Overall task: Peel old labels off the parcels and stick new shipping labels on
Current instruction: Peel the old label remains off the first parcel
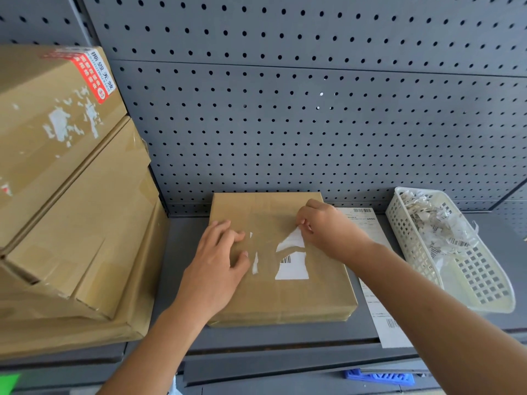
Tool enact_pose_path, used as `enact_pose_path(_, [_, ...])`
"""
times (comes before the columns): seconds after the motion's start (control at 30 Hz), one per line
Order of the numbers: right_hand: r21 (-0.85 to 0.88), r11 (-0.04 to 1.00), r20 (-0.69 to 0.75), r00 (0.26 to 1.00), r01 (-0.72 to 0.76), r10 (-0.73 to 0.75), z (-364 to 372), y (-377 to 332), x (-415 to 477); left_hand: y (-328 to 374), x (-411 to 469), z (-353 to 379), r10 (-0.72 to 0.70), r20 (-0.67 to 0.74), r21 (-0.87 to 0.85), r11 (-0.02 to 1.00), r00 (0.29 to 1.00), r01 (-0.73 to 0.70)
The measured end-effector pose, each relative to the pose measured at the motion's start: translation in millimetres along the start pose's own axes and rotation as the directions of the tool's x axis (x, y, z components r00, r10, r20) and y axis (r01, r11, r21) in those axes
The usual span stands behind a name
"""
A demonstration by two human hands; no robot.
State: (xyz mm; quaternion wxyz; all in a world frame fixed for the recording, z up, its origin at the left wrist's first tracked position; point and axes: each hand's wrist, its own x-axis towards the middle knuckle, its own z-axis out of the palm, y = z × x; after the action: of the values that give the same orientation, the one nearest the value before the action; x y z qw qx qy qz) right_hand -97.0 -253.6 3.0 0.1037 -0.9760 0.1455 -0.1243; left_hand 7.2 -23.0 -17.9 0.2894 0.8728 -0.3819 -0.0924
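Note:
A flat brown parcel (285,295) lies on the grey shelf in the middle of the view. A torn white old label (292,267) with a small barcode is still stuck on its top, with white scraps to its left. My left hand (216,266) presses flat on the parcel's left part, fingers spread. My right hand (328,226) pinches the lifted upper strip of the old label, which curls up off the cardboard. A sheet of new shipping labels (376,303) lies on the shelf right of the parcel, partly hidden by my right forearm.
A white perforated plastic basket (484,283) at the right holds several peeled label scraps. Stacked brown cartons (71,195) fill the left side, the top one bearing label residue and a red sticker. A grey pegboard wall (313,124) stands behind the shelf.

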Motion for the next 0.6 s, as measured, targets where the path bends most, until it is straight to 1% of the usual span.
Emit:
enact_pose_path(0.1, [-0.107, 0.994, 0.08, 0.996, 0.034, -0.026, -4, -4, 6, 0, 0, 0, 0.0, 0.002, 0.0, 1.0, 1.0, 0.0])
enact_pose_path(0.23, [-0.127, 0.991, 0.141, 0.99, 0.03, -0.012, -3, -3, 9, 1, 0, -1, 0.001, 0.006, 0.001, 1.0, 1.0, -0.001])
enact_pose_path(0.3, [-0.077, 0.997, 0.152, 0.988, -0.007, 0.019, -5, -1, 10, 1, 0, -1, -0.006, 0.01, 0.005, 1.0, 1.0, 0.006])
enact_pose_path(0.4, [0.053, 0.996, 0.152, 0.986, -0.071, 0.063, -8, 2, 6, 0, 0, -1, -0.01, 0.012, 0.001, 1.0, 1.0, 0.01])
enact_pose_path(0.5, [0.207, 0.968, 0.098, 0.988, -0.139, 0.121, -10, 3, 1, 1, 0, -1, -0.01, 0.014, -0.004, 1.0, 1.0, 0.01])
enact_pose_path(0.6, [0.255, 0.955, 0.073, 0.988, -0.149, 0.134, -12, 3, -2, 0, 0, -1, -0.007, 0.013, 0.0, 1.0, 1.0, 0.007])
